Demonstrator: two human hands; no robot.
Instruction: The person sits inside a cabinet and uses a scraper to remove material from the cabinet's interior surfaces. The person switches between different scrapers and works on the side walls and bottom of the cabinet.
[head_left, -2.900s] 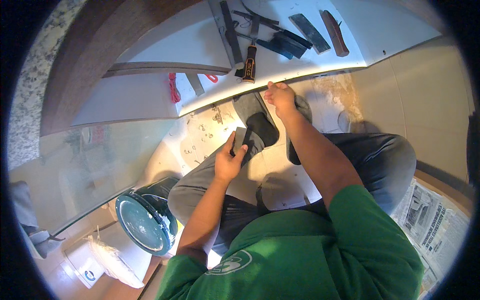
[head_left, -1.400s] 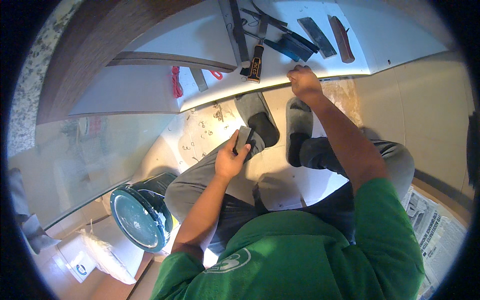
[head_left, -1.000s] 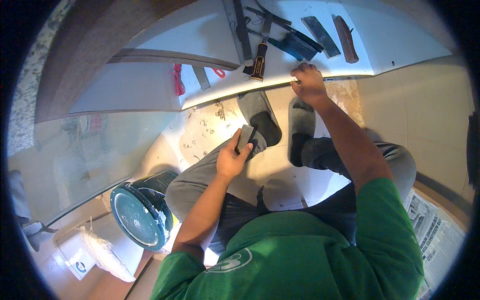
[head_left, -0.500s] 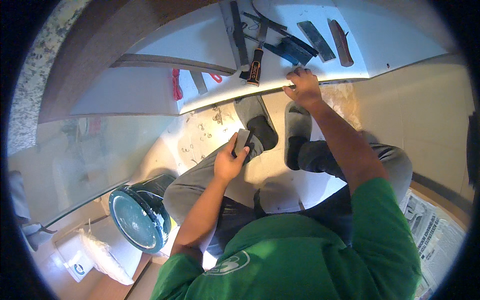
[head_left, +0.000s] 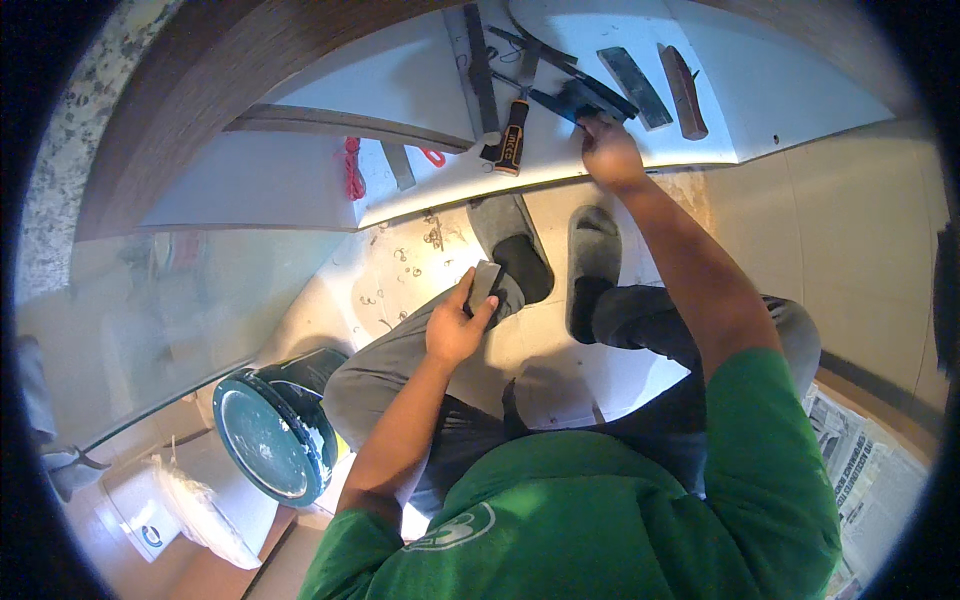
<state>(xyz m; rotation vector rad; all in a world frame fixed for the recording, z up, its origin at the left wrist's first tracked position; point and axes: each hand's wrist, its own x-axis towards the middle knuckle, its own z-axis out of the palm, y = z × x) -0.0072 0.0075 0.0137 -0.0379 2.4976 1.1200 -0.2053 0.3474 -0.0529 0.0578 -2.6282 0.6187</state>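
Note:
My left hand (head_left: 458, 325) is closed around a small grey flat bar (head_left: 485, 280), which it holds above my left knee. Up on the white shelf, my right hand (head_left: 610, 152) has its fingers pinched on the near end of a stack of dark flat strips (head_left: 580, 98). The fingertips are partly hidden, so how many strips they grip is unclear. Just left of that hand lies a tool with a black and orange handle (head_left: 512, 140). To its right rest a dark grey flat bar (head_left: 636, 88) and a reddish-brown folding knife-like piece (head_left: 683, 92).
A long metal bar (head_left: 481, 75) lies at the shelf's back. Red cord (head_left: 353, 168) sits at the shelf's left. Dark curled scraps (head_left: 432, 230) litter the floor near my slippers. A dark green-lidded bucket (head_left: 268, 437) stands left; newspaper (head_left: 870, 480) lies right.
My right hand has moved from the shelf's front edge up and inward onto the dark strips, its fingers closing. My left hand stays nearly still with the grey bar.

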